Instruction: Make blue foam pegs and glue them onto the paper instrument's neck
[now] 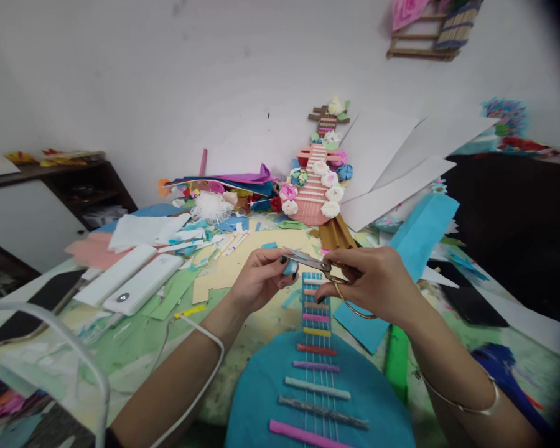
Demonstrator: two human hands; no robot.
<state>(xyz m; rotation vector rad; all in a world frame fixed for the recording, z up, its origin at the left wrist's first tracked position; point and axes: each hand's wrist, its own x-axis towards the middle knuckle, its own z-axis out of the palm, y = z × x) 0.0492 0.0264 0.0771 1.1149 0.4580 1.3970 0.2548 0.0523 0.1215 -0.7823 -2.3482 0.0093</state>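
My right hand [368, 280] grips a pair of scissors [308, 260] by the handles, with the blades pointing left. My left hand [266, 277] pinches a small light-blue piece of paper [290, 267] right at the scissor blades. Whether the blades are cutting it I cannot tell. Below both hands lies a blue paper lute [261, 386] with white strings and several coloured strips across its neck and body, its lower end cut off by the picture's bottom edge.
A pink lute with paper flowers [310, 205] leans on the wall. Two white power banks [144, 286] and a phone [32, 305] lie at left, near a white cable [214, 339]. Blue paper [424, 230], a green strip [396, 361] and blue-handled scissors [504, 373] are at right.
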